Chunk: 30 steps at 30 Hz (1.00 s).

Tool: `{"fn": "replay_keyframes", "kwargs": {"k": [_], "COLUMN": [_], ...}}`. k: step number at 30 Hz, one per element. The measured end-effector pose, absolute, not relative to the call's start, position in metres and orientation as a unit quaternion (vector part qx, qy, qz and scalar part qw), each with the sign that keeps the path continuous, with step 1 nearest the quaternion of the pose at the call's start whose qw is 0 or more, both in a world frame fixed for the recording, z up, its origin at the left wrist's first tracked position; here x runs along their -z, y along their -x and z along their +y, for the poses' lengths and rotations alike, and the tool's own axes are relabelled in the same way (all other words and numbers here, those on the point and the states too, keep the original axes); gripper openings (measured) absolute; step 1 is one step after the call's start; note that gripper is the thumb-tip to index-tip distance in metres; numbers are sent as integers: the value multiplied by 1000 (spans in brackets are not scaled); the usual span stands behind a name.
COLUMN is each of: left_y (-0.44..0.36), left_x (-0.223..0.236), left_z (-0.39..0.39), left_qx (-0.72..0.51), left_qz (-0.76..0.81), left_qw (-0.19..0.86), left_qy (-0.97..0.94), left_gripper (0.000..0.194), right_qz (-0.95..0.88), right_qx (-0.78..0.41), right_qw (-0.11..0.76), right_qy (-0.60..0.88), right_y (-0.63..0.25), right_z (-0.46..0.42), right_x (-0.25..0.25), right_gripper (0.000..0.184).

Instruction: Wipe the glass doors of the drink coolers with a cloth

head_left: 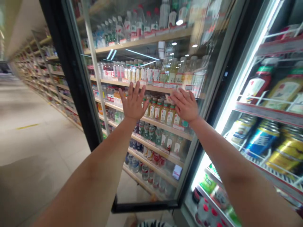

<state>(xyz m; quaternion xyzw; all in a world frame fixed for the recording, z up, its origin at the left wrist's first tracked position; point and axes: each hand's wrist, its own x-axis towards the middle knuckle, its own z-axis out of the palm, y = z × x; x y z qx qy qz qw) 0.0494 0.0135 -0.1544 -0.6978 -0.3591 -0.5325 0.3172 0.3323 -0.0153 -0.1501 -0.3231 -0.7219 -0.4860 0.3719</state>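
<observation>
A tall glass door (pixel 156 91) stands open in front of the person, hinged beside the lit cooler at the right. Its pane is clear and glossy, framed in thick black, with white streaks of ceiling light reflected across the upper half and a blocky white patch (pixel 177 171) low on its right side. The left hand (pixel 133 105) is up at the pane, palm toward it, fingers spread and its grip holding nothing. The right hand (pixel 186 105) is near the door's hinge side, fingers close together, with something pale (pixel 169 99) by its fingertips (perhaps a cloth or tissue, too blurred to say); whether that grip is clamped on it, I cannot tell.

Through the glass show wooden shelves (pixel 142 41) lined with bottles, some clear with red caps, others amber with white labels. Both hands and forearms hide parts of these rows. Inside the cooler (pixel 267 114), behind wire rails, are a dark red bottle (pixel 257 80) with a green cap, a blue can (pixel 262 138) and a yellow can (pixel 287 151). The right forearm crosses in front of its lower shelves. To the left, stocked aisle racks (pixel 50 72) recede along a pale floor (pixel 44 145) marked by a yellow strip (pixel 27 126).
</observation>
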Motion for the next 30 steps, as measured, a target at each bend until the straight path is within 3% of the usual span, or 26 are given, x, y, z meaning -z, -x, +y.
{"fn": "replay_keyframes", "kwargs": {"k": [3,8,9,13,15,20,22,26,28,30], "left_y": [-49,-48,-48,-47,-47,-47,-47,-46,-46,-47], "left_x": [155,155,155,156,156,156,155,155,156,156], "left_z": [13,12,12,13,15,22,25,25,23,21], "left_qx": [539,540,538,539,540,530,527,527,531,534], "left_qz": [-350,-351,-351,-348,-348,-357,-365,-364,-360,-362], "left_qw": [319,321,326,324,318,328,329,341,341,335], "left_qy": [697,694,693,696,697,696,693,688,687,687], "left_gripper": [64,63,63,64,64,63,66,65,62,62], "right_qz": [-658,-822,-821,-665,-631,-789,-747,-552,-548,-648], "right_qx": [470,440,441,463,474,503,511,470,459,464], "right_qw": [460,259,257,437,464,209,265,509,526,443], "right_qy": [368,251,258,390,403,284,332,463,461,409], "right_y": [-340,-327,-325,-325,-325,-321,-323,-326,-324,-321], "right_z": [-13,-15,-15,-10,-8,-12,-13,-3,2,1], "right_x": [142,145,140,114,112,110,97,72,70,72], "right_gripper": [59,56,54,55,56,54,58,62,63,62]}}
